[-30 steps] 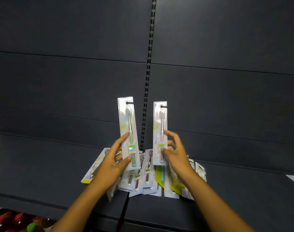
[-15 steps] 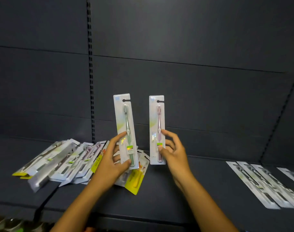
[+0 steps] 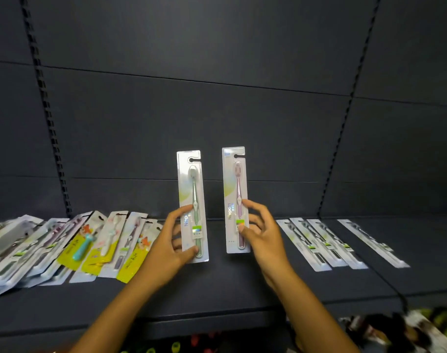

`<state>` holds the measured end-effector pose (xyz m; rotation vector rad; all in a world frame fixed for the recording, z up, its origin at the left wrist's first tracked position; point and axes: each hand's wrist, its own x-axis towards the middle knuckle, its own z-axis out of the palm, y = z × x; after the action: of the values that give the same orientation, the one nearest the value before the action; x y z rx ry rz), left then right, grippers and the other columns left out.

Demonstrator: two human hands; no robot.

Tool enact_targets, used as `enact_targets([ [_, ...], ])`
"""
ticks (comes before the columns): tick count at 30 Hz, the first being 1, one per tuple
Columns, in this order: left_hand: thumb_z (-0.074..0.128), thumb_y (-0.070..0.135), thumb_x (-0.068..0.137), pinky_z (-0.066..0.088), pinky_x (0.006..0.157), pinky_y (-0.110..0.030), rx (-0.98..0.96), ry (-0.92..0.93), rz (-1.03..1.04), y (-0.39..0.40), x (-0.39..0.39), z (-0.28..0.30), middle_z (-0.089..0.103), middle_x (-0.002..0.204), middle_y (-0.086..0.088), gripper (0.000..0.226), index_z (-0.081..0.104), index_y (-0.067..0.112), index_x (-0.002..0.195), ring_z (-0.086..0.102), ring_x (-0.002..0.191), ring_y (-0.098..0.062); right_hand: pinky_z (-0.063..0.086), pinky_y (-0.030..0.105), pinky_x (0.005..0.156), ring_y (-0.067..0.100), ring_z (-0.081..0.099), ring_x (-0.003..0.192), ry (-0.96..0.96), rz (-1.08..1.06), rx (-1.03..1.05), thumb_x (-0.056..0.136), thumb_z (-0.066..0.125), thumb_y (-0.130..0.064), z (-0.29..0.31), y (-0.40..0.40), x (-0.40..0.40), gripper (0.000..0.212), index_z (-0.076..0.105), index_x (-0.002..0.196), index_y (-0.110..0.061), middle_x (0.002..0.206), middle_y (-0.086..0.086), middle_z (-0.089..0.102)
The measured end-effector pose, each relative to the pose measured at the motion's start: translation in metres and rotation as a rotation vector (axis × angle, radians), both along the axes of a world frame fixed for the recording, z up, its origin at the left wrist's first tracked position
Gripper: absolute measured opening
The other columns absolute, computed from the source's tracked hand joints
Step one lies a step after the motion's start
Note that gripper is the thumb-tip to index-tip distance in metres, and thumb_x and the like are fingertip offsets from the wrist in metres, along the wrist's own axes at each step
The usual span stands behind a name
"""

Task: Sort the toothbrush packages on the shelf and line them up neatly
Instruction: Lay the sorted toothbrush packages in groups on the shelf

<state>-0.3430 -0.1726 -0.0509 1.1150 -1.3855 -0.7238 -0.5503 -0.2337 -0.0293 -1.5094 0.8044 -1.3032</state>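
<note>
Hands (image 3: 166,240) (image 3: 264,233) each clamp one upright package (image 3: 193,200) (image 3: 236,197) between loose pile (image 3: 72,245) and tidy row (image 3: 326,243).

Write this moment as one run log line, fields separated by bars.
left hand: holds green toothbrush package upright | right hand: holds pink toothbrush package upright | shelf: unsorted pile left, row right

Green toothbrush package (image 3: 191,207) and pink toothbrush package (image 3: 236,200): glossy clear plastic blister on white card, iridescent sheen on the print. Pile of packages (image 3: 72,245) at 9 o'clock: same glossy plastic, some on yellow card. Row of packages (image 3: 319,243) at 3 o'clock: shiny blister. Shelf (image 3: 217,289) and back panel (image 3: 217,110): matt dark grey, smooth.
</note>
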Motion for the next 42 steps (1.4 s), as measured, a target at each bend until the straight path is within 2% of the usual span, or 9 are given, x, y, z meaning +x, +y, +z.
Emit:
enact_targets([
  [3, 0.069, -0.011, 0.081, 0.059, 0.082, -0.034, 0.046, -0.02, -0.047, -0.007, -0.023, -0.008, 0.063, 0.126, 0.002, 0.078, 0.04, 0.034, 0.137, 0.067, 0.106, -0.017, 0.059, 0.033, 0.085, 0.013, 0.069, 0.104, 0.006, -0.038, 0.006, 0.094, 0.059, 0.001, -0.005, 0.0, -0.023, 0.046, 0.056, 0.128, -0.029, 0.11, -0.002, 0.071],
  [10, 0.068, -0.009, 0.083, 0.05, 0.071, -0.012, 0.151, -0.138, -0.089, -0.017, -0.082, -0.015, 0.06, 0.116, 0.008, 0.073, 0.037, 0.028, 0.138, 0.065, 0.091, 0.006, 0.059, 0.032, 0.084, 0.013, 0.069, 0.103, -0.006, -0.049, 0.005, 0.094, 0.059, 0.0, -0.004, -0.006, -0.073, 0.045, 0.056, 0.128, -0.029, 0.111, -0.002, 0.071],
  [16, 0.07, -0.004, 0.083, 0.055, 0.075, -0.02, 0.263, -0.19, -0.081, -0.056, -0.136, -0.02, 0.061, 0.124, -0.005, 0.074, 0.035, 0.029, 0.139, 0.067, 0.097, -0.009, 0.058, 0.033, 0.084, 0.013, 0.069, 0.103, -0.003, -0.035, -0.041, 0.094, 0.058, 0.0, 0.013, -0.032, -0.129, 0.046, 0.056, 0.127, -0.031, 0.11, -0.004, 0.071],
  [20, 0.069, 0.0, 0.086, 0.054, 0.074, -0.014, 0.381, -0.261, -0.068, -0.089, -0.183, -0.023, 0.054, 0.125, -0.001, 0.073, 0.031, 0.025, 0.143, 0.059, 0.103, -0.009, 0.059, 0.033, 0.083, 0.014, 0.07, 0.099, 0.012, -0.021, -0.075, 0.093, 0.057, 0.004, 0.023, -0.053, -0.177, 0.047, 0.056, 0.127, -0.028, 0.108, -0.002, 0.072],
  [24, 0.07, 0.005, 0.086, 0.045, 0.101, -0.028, 0.489, -0.349, -0.01, -0.121, -0.215, -0.033, 0.046, 0.145, -0.006, 0.077, 0.028, 0.015, 0.15, 0.051, 0.126, -0.021, 0.059, 0.034, 0.083, 0.016, 0.07, 0.1, 0.024, -0.017, -0.076, 0.092, 0.056, 0.006, 0.024, -0.074, -0.225, 0.049, 0.056, 0.127, -0.028, 0.109, -0.001, 0.072],
  [28, 0.071, 0.013, 0.087, 0.039, 0.107, -0.028, 0.591, -0.448, -0.027, -0.144, -0.227, -0.043, 0.046, 0.146, -0.007, 0.075, 0.029, 0.01, 0.15, 0.049, 0.129, -0.023, 0.06, 0.035, 0.081, 0.015, 0.07, 0.1, 0.033, -0.017, -0.059, 0.093, 0.058, 0.003, 0.02, -0.088, -0.253, 0.047, 0.056, 0.126, -0.03, 0.108, -0.003, 0.072],
  [32, 0.072, 0.028, 0.087, 0.039, 0.111, -0.038, 0.637, -0.567, -0.006, -0.156, -0.228, -0.051, 0.05, 0.143, -0.003, 0.067, 0.042, 0.015, 0.145, 0.051, 0.126, -0.023, 0.06, 0.037, 0.081, 0.015, 0.07, 0.1, 0.029, 0.008, -0.033, 0.093, 0.058, 0.002, 0.014, -0.093, -0.265, 0.045, 0.056, 0.126, -0.029, 0.109, 0.0, 0.071],
  [37, 0.064, 0.049, 0.088, 0.027, 0.116, -0.043, 0.637, -0.881, 0.11, -0.162, -0.234, -0.053, 0.038, 0.141, -0.012, 0.065, 0.041, 0.031, 0.146, 0.032, 0.134, -0.034, 0.061, 0.037, 0.081, 0.015, 0.07, 0.1, 0.042, 0.026, -0.028, 0.093, 0.059, 0.002, 0.009, -0.098, -0.268, 0.045, 0.055, 0.127, -0.027, 0.111, 0.001, 0.07],
  [42, 0.064, 0.049, 0.087, 0.028, 0.117, -0.044, 0.64, -0.892, 0.1, -0.161, -0.235, -0.05, 0.036, 0.137, -0.011, 0.066, 0.04, 0.03, 0.146, 0.034, 0.132, -0.031, 0.06, 0.031, 0.078, 0.015, 0.07, 0.1, 0.049, 0.046, -0.031, 0.092, 0.06, 0.002, 0.009, -0.1, -0.264, 0.046, 0.055, 0.128, -0.027, 0.11, 0.001, 0.07],
])
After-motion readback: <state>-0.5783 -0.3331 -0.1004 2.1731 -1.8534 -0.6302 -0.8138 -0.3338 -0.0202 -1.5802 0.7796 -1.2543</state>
